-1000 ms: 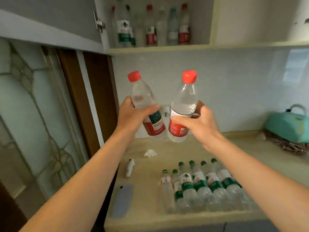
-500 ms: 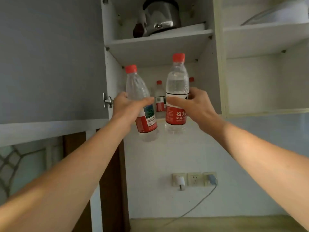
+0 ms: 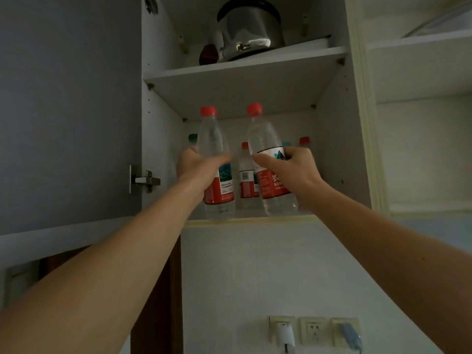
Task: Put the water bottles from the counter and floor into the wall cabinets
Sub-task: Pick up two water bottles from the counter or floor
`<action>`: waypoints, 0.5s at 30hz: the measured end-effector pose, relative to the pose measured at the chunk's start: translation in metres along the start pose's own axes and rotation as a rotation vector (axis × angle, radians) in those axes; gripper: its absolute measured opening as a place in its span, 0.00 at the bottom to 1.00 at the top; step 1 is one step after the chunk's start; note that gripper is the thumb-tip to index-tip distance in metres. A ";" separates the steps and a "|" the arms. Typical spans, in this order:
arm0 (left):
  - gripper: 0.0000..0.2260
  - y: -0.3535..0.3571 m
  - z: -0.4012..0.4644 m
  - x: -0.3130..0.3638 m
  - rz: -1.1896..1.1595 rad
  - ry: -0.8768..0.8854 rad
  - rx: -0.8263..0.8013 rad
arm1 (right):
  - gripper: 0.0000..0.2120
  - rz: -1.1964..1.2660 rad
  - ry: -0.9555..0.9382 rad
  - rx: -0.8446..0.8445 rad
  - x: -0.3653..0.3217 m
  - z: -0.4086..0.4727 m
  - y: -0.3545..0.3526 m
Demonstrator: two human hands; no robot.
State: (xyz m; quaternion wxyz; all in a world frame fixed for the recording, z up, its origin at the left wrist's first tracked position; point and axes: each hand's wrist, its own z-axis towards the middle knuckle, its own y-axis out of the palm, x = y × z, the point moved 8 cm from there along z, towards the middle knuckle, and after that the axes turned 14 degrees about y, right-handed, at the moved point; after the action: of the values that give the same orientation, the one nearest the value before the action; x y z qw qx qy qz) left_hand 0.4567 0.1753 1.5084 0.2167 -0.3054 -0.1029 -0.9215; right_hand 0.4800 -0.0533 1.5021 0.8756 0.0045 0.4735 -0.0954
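The left hand (image 3: 198, 166) grips a water bottle (image 3: 217, 169) with a red cap, and the right hand (image 3: 291, 172) grips another bottle (image 3: 268, 162) at its 3 o'clock side; both bottles are up at the front edge of the open wall cabinet (image 3: 339, 149), low over its bottom shelf. More bottles (image 3: 246, 175) stand behind them at 12 o'clock; a shiny pot (image 3: 251, 29) sits on the shelf above.

Dim, flat indoor light throughout. Brightest zone lies at 3 o'clock, on the right-hand shelves (image 3: 421, 72). Cabinet door (image 3: 69, 111) at 9 o'clock stands in grey shade. Glare streaks mark the steel pot (image 3: 249, 31) at 12 o'clock. Forearms at 7 and 5 o'clock are soft. Wide-angle bowing affects vertical edges.
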 end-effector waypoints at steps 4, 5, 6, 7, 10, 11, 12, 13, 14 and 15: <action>0.27 0.012 0.005 -0.022 -0.044 -0.026 -0.031 | 0.16 0.006 -0.064 0.000 0.012 0.011 0.009; 0.26 0.015 0.006 -0.028 -0.068 -0.024 -0.030 | 0.14 0.008 -0.046 -0.001 0.018 0.016 0.010; 0.26 0.016 0.007 -0.032 -0.090 -0.018 -0.024 | 0.13 0.013 -0.015 -0.003 0.024 0.021 0.010; 0.24 0.018 0.009 -0.035 -0.107 -0.010 -0.019 | 0.13 0.024 0.021 -0.005 0.029 0.027 0.011; 0.23 0.023 0.015 -0.044 -0.111 0.021 -0.010 | 0.14 -0.008 0.056 0.015 0.039 0.041 0.013; 0.23 0.025 0.017 -0.047 -0.106 0.028 -0.003 | 0.15 -0.037 0.059 0.025 0.041 0.044 0.015; 0.24 0.028 0.019 -0.052 -0.101 0.032 0.006 | 0.16 -0.056 0.069 0.032 0.044 0.049 0.018; 0.25 0.032 0.022 -0.055 -0.092 0.034 0.014 | 0.16 -0.064 0.084 0.033 0.046 0.053 0.022; 0.25 0.037 0.024 -0.058 -0.077 0.033 0.017 | 0.16 -0.062 0.099 0.030 0.047 0.056 0.024; 0.25 0.041 0.027 -0.060 -0.058 0.029 0.014 | 0.16 -0.054 0.110 0.023 0.048 0.059 0.027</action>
State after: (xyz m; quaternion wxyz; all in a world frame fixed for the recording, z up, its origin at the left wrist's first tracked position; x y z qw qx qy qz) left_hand 0.5330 0.1675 1.4956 0.1936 -0.2874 -0.1147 -0.9310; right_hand 0.5595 -0.0408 1.4927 0.8453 0.0069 0.5196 -0.1241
